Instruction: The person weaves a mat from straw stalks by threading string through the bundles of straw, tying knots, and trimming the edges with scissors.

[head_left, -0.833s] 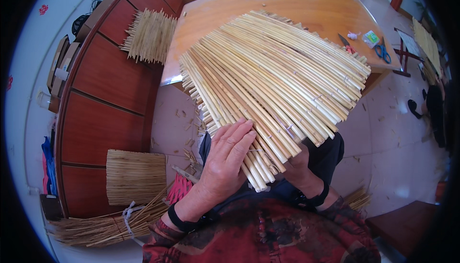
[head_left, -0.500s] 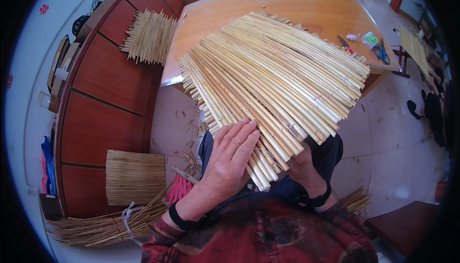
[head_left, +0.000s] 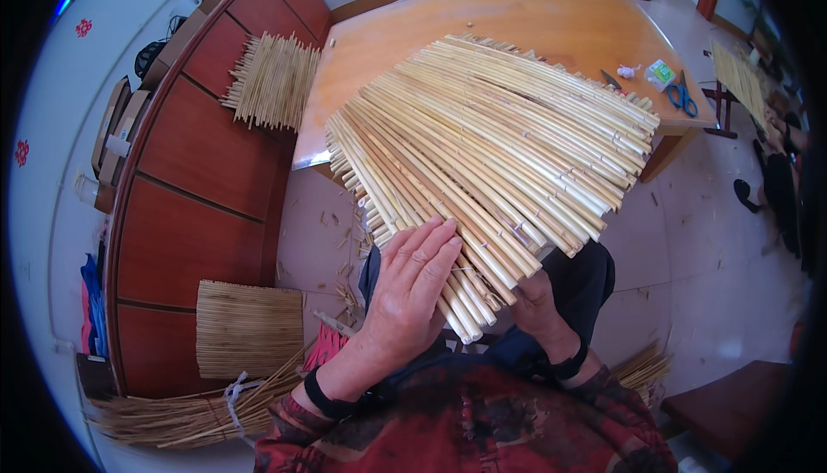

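Observation:
A thick, fan-shaped mat of pale reed stalks slants from the table down toward my lap. My left hand lies flat over its near left corner, fingers stretched out along the stalks and thumb hidden. A thin thread crosses the stalks just right of those fingertips. Under the near edge, by the cut stalk ends, is my right hand; the mat covers its fingers, so their grip does not show. More stalk ends stick out in layers below the mat's left side.
On the wooden table lie blue-handled scissors, a small white-and-green box and a knife. Reed bundles lean by the red cabinets. A flat reed mat and long tied stalks sit lower left. Offcuts litter the floor.
The whole view has shifted slightly. Both hands keep nearly the same places at the mat's near edge; the mat looks almost unchanged.

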Tool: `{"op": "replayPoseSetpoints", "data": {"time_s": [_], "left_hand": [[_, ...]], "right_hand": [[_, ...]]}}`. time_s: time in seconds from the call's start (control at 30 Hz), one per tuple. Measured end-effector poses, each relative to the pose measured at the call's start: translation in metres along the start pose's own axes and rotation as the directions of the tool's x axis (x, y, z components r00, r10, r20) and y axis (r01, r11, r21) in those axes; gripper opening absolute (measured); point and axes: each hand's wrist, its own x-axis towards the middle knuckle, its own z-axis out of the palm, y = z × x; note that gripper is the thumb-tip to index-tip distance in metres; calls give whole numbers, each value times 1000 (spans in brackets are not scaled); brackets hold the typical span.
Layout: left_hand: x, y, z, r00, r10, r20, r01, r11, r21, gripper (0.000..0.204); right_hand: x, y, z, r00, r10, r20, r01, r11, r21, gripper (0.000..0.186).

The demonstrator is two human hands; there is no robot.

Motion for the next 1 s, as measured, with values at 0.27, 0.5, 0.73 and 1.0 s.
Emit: {"op": "replayPoseSetpoints", "data": {"time_s": [0.27,0.5,0.73,1.0], "left_hand": [[2,1,-1,1000,1,7,-1,1000,-4,44],[0,0,2,1000,15,-19,-16,999,-32,48],[1,0,1,999,6,-32,-6,1000,-26,45],[2,-1,0,1000,-10,-5,10,1000,-9,39]], "right_hand": [[6,-13,8,996,35,-83,-36,999,-6,16],[13,-21,8,994,-62,-92,35,963,-265,27],[17,-21,7,998,-40,-48,28,975,-221,35],[21,-23,12,990,-112,-82,82,949,-303,34]]}}
